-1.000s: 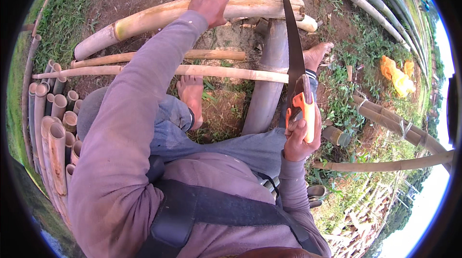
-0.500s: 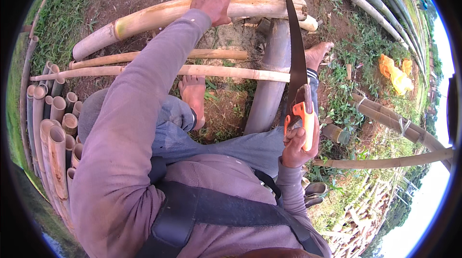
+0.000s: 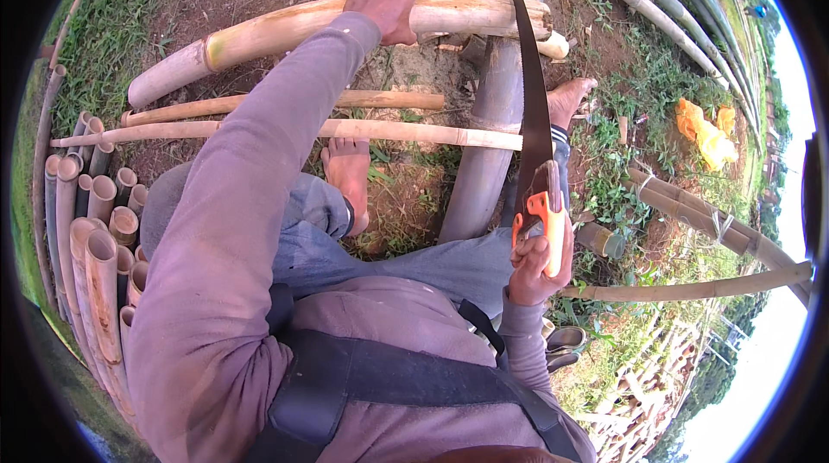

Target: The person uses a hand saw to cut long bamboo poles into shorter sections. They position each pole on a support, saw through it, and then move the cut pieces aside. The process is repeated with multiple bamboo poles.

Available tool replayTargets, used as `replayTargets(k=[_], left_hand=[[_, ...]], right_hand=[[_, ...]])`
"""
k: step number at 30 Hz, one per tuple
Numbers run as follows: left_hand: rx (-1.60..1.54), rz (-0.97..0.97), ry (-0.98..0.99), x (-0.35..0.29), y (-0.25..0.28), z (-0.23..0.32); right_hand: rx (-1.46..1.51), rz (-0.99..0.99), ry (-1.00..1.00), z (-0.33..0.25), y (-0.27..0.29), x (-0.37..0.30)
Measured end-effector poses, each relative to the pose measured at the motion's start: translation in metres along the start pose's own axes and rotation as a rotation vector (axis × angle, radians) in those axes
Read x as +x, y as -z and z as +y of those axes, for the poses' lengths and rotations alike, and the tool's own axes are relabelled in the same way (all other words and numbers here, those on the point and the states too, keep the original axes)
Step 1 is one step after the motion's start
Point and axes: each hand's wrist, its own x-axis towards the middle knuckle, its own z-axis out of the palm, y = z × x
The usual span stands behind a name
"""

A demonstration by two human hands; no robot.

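My left hand (image 3: 386, 5) grips a thick pale bamboo pole (image 3: 294, 28) from above, its fingers over the far side. The pole's right end rests across a thicker greyish bamboo trunk (image 3: 475, 178) lying lengthwise between my feet. In my right hand (image 3: 537, 269) is a handsaw (image 3: 535, 109) with an orange handle and a dark curved blade. The blade points away from me and crosses the pole close to its right end. Whether the teeth are in a cut cannot be seen from here.
Two thinner bamboo poles (image 3: 406, 130) lie between me and the thick one. Upright bamboo pieces (image 3: 102, 247) crowd the left side. Long poles (image 3: 643, 5) lie at the far right, near a yellow plastic bag (image 3: 712, 142). My bare feet (image 3: 348, 174) flank the trunk.
The saw and my right hand have shifted slightly toward me. My left hand stays on the bamboo pole, which has barely moved.
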Motion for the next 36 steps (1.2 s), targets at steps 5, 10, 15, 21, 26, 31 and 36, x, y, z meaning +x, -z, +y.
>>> replayTargets(k=[5, 10, 15, 21, 26, 31, 36], left_hand=[[-0.003, -0.008, -0.053, 0.008, -0.004, -0.004], [-0.046, -0.061, 0.005, 0.009, 0.01, -0.003], [-0.024, -0.112, -0.011, 0.005, 0.003, -0.009], [-0.016, -0.076, -0.049, 0.008, 0.005, -0.002], [-0.039, -0.074, -0.041, 0.008, 0.016, -0.004], [-0.031, -0.08, -0.028, 0.008, 0.002, -0.013], [0.001, -0.066, -0.042, 0.012, 0.005, -0.008]], right_hand=[[-0.061, 0.041, 0.205, 0.022, -0.062, 0.094], [0.009, 0.047, 0.224, 0.006, -0.099, 0.147], [-0.059, -0.022, 0.009, -0.004, -0.006, 0.014], [0.038, 0.008, 0.112, 0.018, -0.074, 0.104], [0.074, 0.006, 0.08, 0.004, -0.101, 0.15], [0.015, -0.01, -0.028, 0.004, -0.004, -0.004], [-0.067, 0.028, 0.115, 0.027, -0.039, 0.054]])
